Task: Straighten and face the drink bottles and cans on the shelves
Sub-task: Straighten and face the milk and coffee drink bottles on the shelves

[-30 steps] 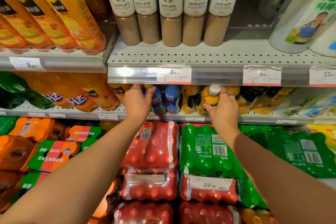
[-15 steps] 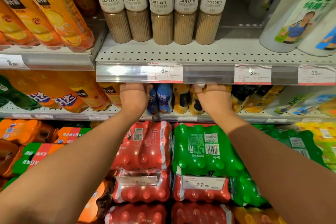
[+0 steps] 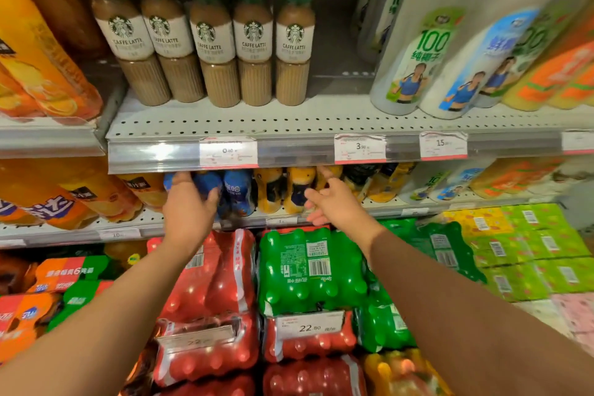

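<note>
- The person's left hand (image 3: 189, 212) sits at the front of the middle shelf (image 3: 128, 225), fingers and thumb curled around a blue bottle (image 3: 205, 185), likely to turn its label outward.
- Beside it, a second blue bottle (image 3: 238, 191) stands upright with its label facing out.
- The yellow bottles (image 3: 297, 183) stand just right of the blue ones, under the upper shelf's price rail (image 3: 289, 151).
- The right hand (image 3: 334, 206) hovers in front of them, fingers spread and holding nothing.
- Half a second ago this hand was tucked under the rail over a yellow bottle; it has since let go and drawn back, while the left hand has kept its place.
</note>
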{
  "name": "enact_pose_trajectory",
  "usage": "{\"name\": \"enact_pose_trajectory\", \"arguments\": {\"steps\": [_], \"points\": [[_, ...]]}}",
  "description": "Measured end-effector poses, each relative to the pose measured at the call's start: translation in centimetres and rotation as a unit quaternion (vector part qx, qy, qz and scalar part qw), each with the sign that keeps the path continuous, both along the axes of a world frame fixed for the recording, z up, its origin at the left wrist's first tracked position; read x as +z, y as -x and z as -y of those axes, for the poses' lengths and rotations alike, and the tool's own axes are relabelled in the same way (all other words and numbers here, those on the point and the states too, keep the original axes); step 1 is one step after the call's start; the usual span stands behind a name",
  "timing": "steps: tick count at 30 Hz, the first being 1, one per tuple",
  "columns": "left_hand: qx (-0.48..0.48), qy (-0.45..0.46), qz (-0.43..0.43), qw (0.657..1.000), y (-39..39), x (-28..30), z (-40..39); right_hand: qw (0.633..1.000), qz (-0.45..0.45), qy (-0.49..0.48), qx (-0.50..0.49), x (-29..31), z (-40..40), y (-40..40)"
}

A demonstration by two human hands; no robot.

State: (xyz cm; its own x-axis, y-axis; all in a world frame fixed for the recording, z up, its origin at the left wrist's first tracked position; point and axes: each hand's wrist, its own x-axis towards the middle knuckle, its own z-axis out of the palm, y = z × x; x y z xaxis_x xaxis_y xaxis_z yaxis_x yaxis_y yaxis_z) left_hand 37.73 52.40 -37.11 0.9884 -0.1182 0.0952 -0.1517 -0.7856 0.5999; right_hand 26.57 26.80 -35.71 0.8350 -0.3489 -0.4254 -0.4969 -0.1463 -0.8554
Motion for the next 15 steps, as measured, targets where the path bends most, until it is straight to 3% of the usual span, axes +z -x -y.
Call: {"name": "enact_pose_trajectory", "arguments": {"steps": [4, 8, 10, 12, 15], "points": [[-0.058, 0.048, 0.028, 0.997, 5.0, 1.7, 1.4, 0.998, -0.065, 0.004, 0.023, 1.2, 3.5, 7.4], [-0.253, -0.036, 0.095, 0.962, 9.8, 4.2, 6.5, 0.981, -0.154, -0.043, -0.107, 2.2, 9.0, 13.3], [-0.331, -0.072, 0.142, 0.930, 11.3, 6.2, 10.4, 0.971, -0.143, -0.070, -0.178, 2.4, 12.2, 15.7], [-0.366, -0.094, 0.186, 0.907, 12.5, 8.1, 14.4, 0.971, -0.117, -0.012, -0.206, 2.7, 15.4, 17.5], [-0.348, -0.125, 0.213, 0.904, 13.1, 10.3, 19.9, 0.967, -0.084, 0.115, -0.213, 4.0, 20.3, 18.7]]}}
